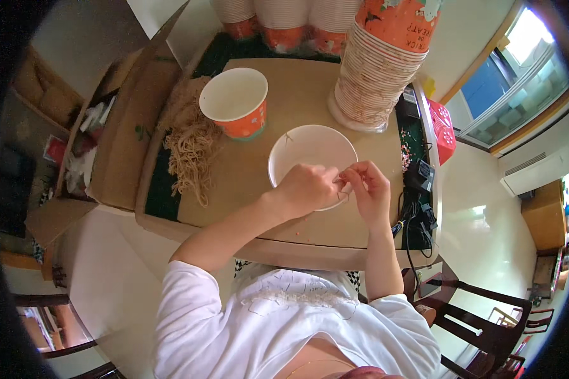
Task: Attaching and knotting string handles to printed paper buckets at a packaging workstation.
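In front of me a paper bucket (312, 146) with a white inside is tilted so that its mouth faces up toward me. My left hand (306, 189) is closed at its near rim. Beside it my right hand (370, 188) pinches with thumb and forefinger, and the fingertips of both hands meet. Thin strands of twine (342, 194) show between and below the fingers. A short bit of twine also shows at the bucket's far-left rim. Just behind and left stands an upright orange paper bucket (244, 125) with pale dots. My fingers hide part of the near rim.
A tangled heap of twine (193, 148) lies at the left on the cardboard sheet (284, 76). A tall stack of nested paper buckets (376, 76) rises at the back right, with more stacks (283, 22) behind. Black cables (416, 218) lie along the right edge; an open cardboard box (123, 132) stands left.
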`<control>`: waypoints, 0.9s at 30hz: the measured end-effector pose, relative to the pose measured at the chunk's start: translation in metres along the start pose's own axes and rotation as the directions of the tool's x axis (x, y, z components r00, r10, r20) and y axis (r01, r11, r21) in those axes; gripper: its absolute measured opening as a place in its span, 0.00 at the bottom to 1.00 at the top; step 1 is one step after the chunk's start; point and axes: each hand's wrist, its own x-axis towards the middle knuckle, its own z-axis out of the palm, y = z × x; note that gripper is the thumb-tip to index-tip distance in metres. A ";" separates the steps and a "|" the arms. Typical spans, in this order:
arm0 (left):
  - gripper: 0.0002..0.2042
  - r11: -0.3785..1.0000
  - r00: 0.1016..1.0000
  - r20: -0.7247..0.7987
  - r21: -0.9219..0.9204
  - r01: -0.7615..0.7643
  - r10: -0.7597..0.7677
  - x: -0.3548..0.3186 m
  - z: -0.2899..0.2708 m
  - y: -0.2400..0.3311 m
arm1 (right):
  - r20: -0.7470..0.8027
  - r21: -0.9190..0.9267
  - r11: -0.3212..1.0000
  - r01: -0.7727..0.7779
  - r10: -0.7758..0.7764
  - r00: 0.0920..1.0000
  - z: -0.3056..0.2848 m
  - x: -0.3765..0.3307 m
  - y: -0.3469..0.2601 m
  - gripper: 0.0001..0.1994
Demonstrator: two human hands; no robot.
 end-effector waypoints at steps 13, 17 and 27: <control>0.07 -0.195 0.700 0.674 -0.739 0.645 -0.235 -0.001 -0.005 -0.010 | -0.172 -0.118 0.951 0.285 -0.303 0.938 0.008 -0.018 0.006 0.02; 0.04 0.162 0.806 0.464 -0.822 0.547 -0.367 -0.003 -0.014 0.002 | -0.188 -0.123 0.959 0.254 -0.274 0.943 0.014 -0.023 0.009 0.02; 0.01 0.992 0.989 0.127 -0.117 -0.055 0.070 -0.016 -0.029 -0.014 | -0.137 0.071 0.996 0.061 -0.050 0.989 0.011 -0.020 0.004 0.00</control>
